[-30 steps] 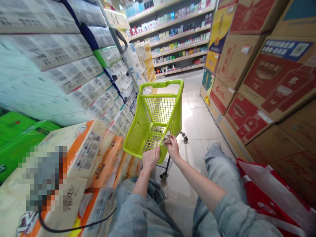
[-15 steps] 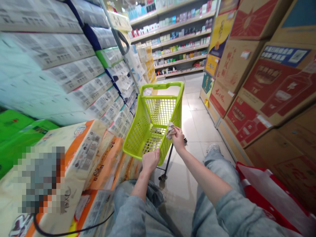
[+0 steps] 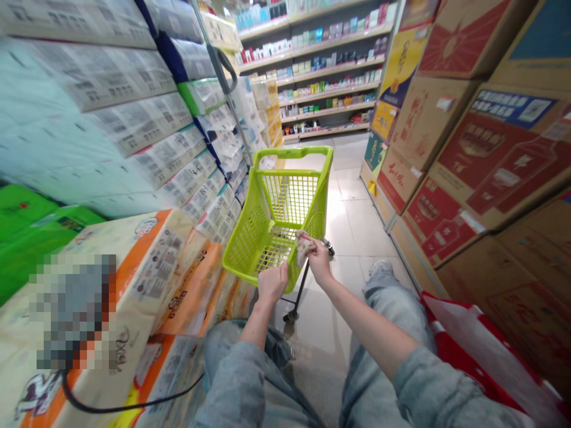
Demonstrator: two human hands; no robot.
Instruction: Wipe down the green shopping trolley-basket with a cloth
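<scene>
My left hand [image 3: 272, 283] grips the near rim of the green cart [image 3: 244, 241], which stands directly ahead, its long axis running away from me. My right hand [image 3: 319, 261], nearer the cart's right side, pinches a crumpled cloth [image 3: 304, 244] at that rim.

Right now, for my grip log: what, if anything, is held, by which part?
Right hand: crumpled cloth, by its right side. Left hand: green cart, by its near rim.
</scene>
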